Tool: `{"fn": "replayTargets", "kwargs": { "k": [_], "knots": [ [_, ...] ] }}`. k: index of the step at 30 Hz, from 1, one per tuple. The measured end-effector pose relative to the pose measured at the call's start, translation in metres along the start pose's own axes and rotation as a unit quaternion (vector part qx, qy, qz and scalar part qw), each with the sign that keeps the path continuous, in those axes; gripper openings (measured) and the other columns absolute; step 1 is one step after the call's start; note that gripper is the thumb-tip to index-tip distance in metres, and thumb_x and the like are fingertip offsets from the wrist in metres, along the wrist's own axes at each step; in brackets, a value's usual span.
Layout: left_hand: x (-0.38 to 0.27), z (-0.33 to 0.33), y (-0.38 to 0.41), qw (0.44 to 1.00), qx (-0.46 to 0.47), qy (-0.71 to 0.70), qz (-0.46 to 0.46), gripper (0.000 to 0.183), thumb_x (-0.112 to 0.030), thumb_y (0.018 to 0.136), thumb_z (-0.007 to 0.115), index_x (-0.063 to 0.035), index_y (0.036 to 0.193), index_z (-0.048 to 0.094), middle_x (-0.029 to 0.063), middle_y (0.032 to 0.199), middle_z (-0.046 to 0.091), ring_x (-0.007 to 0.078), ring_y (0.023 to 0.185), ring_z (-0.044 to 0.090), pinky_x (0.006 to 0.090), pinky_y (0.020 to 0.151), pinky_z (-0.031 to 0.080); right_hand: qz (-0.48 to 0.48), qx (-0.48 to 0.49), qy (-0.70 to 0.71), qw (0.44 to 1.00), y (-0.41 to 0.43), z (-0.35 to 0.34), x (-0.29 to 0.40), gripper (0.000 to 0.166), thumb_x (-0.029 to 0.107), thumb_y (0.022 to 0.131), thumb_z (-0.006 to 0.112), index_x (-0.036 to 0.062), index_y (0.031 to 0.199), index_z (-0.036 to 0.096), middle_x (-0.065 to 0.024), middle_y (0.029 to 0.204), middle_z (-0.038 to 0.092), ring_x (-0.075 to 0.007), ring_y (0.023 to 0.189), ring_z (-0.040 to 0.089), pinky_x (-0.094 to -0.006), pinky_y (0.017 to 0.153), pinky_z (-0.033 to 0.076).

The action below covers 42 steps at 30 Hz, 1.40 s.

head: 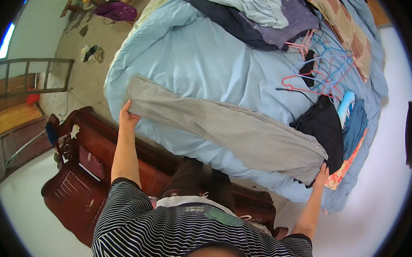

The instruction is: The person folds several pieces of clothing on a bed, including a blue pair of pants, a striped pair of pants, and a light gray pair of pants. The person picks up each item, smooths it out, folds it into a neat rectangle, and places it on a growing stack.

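Observation:
A pair of grey-and-white striped trousers (223, 124) lies folded lengthwise, stretched across the light blue quilt (208, 70) on a bed. My left hand (128, 115) grips the leg end of the trousers, thumb on top and the other fingers mostly hidden. At the opposite end, my right hand (322, 175) holds the lower corner of the waist end. Just beyond that end lies a black garment (321, 128) with a thin cord, partly covered by the trousers.
Several plastic clothes hangers (318, 73) lie tangled at the right of the quilt. Purple clothing (283, 21), a pale blue garment (259, 8) and a blue folded cloth (355, 126) surround them. Behind my legs stands a dark wooden bench (86, 188). A metal rack (32, 74) is at the left.

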State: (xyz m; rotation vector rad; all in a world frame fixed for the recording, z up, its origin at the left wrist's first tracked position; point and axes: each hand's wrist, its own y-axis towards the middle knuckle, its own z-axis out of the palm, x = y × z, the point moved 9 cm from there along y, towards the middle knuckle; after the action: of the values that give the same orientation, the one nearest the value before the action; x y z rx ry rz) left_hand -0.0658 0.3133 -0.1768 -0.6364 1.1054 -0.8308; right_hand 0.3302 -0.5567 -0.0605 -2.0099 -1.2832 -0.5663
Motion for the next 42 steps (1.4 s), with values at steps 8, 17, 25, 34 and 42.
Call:
{"fn": "replayTargets", "kwargs": {
  "k": [8,17,25,34,42],
  "knots": [
    [-0.076,0.029,0.008,0.889,0.025,0.457,-0.002,0.055,-0.044,0.081,0.064,0.0017,0.111,0.058,0.0099,0.098,0.064,0.0203,0.085,0.061,0.0375,0.071,0.049,0.028,0.063,-0.018,0.997,0.015,-0.003,0.001,0.06,0.041,0.09,0.05,-0.0084,0.125,0.046,-0.0215,0.119,0.055,-0.0279,0.108,0.052,-0.034,0.093,0.038],
    [-0.085,0.107,0.039,0.709,0.013,0.654,0.265,0.057,-0.038,0.081,0.065,0.0106,0.109,0.057,0.0158,0.098,0.064,0.0186,0.084,0.061,0.0295,0.07,0.047,-0.054,0.05,-0.132,0.988,0.013,0.012,0.046,0.065,0.038,0.09,0.053,-0.0047,0.135,0.033,-0.0185,0.133,0.044,-0.0283,0.119,0.043,-0.0337,0.101,0.032],
    [-0.096,0.078,0.052,0.838,-0.003,0.447,0.312,0.045,-0.029,0.089,0.058,0.0072,0.114,0.054,0.0174,0.107,0.062,0.0219,0.099,0.058,0.0324,0.083,0.043,-0.106,-0.135,-0.18,0.969,0.008,-0.014,0.056,0.057,0.039,0.093,0.047,-0.008,0.126,0.044,-0.0226,0.121,0.054,-0.0325,0.109,0.052,-0.0349,0.093,0.039],
    [-0.076,0.122,0.019,0.766,0.019,0.581,0.274,0.039,-0.024,0.088,0.056,0.0086,0.109,0.055,0.0144,0.097,0.063,0.0199,0.088,0.059,0.0295,0.078,0.045,-0.071,-0.022,-0.146,0.986,0.028,0.013,0.05,0.048,0.037,0.093,0.046,-0.0071,0.11,0.055,-0.0222,0.103,0.061,-0.0317,0.092,0.057,-0.0364,0.081,0.042],
    [-0.063,0.155,-0.045,0.854,0.16,0.481,0.116,0.025,-0.008,0.084,0.057,0.0055,0.105,0.056,0.0103,0.095,0.063,0.0174,0.083,0.061,0.0296,0.073,0.049,0.076,0.049,-0.015,0.996,0.012,0.024,0.042,0.054,0.038,0.088,0.058,-0.0069,0.117,0.053,-0.0122,0.11,0.058,-0.02,0.098,0.053,-0.0312,0.087,0.04]
  ]
}}
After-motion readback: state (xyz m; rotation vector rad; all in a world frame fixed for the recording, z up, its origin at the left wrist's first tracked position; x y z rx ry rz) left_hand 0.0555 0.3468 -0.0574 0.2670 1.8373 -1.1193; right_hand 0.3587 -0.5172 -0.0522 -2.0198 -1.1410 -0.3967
